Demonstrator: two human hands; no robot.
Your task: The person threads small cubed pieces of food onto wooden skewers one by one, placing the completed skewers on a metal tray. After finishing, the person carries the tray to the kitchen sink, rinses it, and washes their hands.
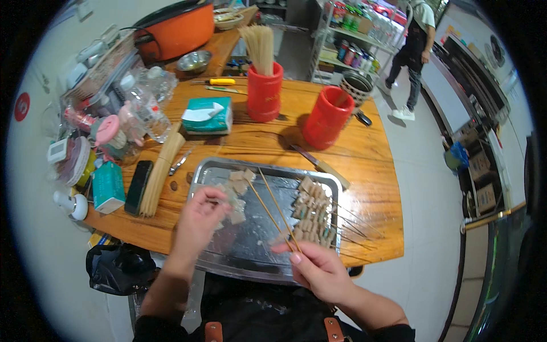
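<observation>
A rectangular metal tray [256, 267] lies before me on the wooden table. My right hand [320, 271], at its near right side, grips two thin skewers [273, 209] that point up and away, bare at their far ends. My left hand [207, 213] is over the tray's left side with thumb and fingers drawn together. Blur hides whether a piece is pinched there. Beside those fingers lie flat, pale, translucent food pieces [238, 181]. Along the right side of the tray rest several loaded skewers [314, 205], their bare sticks reaching over the rim.
Behind the tray stand a red container of skewers [265, 92] and a second red container [328, 117]. A knife [322, 166] lies by the tray's far right corner. To the left are a skewer bundle [162, 171], a phone [139, 188] and tissue packs [208, 115]. A person [416, 51] walks beyond.
</observation>
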